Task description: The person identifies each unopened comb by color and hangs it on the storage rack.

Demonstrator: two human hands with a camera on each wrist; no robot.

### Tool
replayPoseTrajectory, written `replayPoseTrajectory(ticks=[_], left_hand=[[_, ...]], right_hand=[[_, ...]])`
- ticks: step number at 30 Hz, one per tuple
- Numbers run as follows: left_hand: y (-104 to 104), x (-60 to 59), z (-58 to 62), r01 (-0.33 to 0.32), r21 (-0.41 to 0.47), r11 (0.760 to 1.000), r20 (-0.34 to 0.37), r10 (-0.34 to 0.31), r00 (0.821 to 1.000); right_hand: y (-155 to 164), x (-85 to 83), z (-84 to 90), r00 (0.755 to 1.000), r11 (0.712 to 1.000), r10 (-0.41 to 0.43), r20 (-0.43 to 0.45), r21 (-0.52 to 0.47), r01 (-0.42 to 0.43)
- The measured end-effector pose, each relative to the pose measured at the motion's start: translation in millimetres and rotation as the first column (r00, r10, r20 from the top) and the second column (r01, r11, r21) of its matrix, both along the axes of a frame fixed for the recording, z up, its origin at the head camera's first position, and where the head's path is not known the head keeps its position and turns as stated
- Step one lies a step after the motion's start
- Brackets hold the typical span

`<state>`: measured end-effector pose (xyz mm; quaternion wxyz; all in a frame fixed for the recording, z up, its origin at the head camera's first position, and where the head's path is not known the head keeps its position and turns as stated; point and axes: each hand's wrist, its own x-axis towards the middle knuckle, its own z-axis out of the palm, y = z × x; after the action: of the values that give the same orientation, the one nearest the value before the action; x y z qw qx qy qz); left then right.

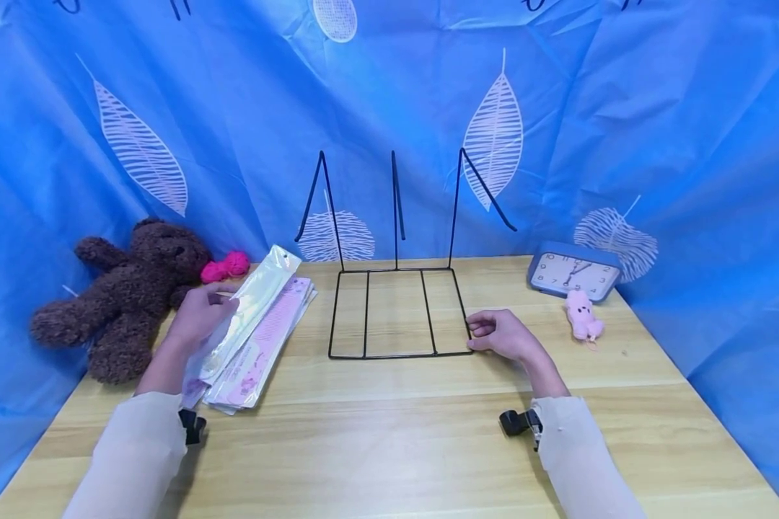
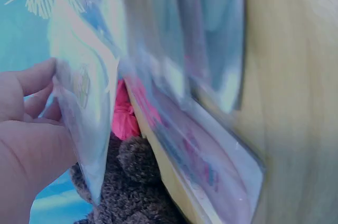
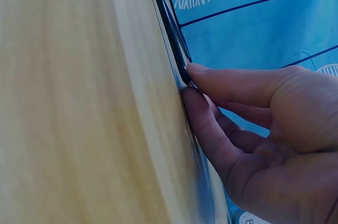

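My left hand (image 1: 199,317) pinches the edge of a flat, glossy clear packet (image 1: 256,303) with a hang hole at its far end. Under and beside it lies a small stack of pink and purple printed packets (image 1: 243,382) in clear sleeves. In the left wrist view the held packet (image 2: 87,92) is lifted at one side, between thumb and fingers. A black wire rack (image 1: 396,269) with three upright bent prongs stands in the middle of the table. My right hand (image 1: 506,335) pinches its front right corner, and the right wrist view shows thumb and fingertip on the wire (image 3: 171,28).
A brown plush bear (image 1: 130,295) with a bright pink bow (image 1: 226,267) lies at the left. At the back right, a blue clock (image 1: 574,271) stands behind a small pink plush toy (image 1: 581,316). Blue patterned cloth (image 1: 389,86) hangs behind the wooden table (image 1: 389,447).
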<state>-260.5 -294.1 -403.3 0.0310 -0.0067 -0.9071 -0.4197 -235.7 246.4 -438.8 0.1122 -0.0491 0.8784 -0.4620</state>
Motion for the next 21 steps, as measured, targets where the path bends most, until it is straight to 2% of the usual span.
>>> replayPoseTrajectory(ticks=[4,9,14,21], left_hand=[[5.1,2.7,10.7,-0.032,0.03,0.999,-0.051,0.033,0.998],[11.1,6.7,27.1,-0.044,0.069,0.997,-0.073,0.049,0.996],[8.6,10.4,37.4,-0.022,0.115,0.993,-0.102,0.034,0.994],[4.3,19.1,50.7,0.042,0.177,0.983,-0.218,-0.003,0.976]], right_hand=[[0.7,1.4,0.5,1.0,1.0,0.005,0.007,-0.008,-0.005],[1.5,1.2,1.5,1.0,1.0,0.002,0.001,-0.013,-0.002],[1.4,0.9,1.4,1.0,1.0,0.01,-0.002,-0.005,-0.01],[1.7,1.0,0.9,1.0,1.0,0.005,0.0,0.004,-0.005]])
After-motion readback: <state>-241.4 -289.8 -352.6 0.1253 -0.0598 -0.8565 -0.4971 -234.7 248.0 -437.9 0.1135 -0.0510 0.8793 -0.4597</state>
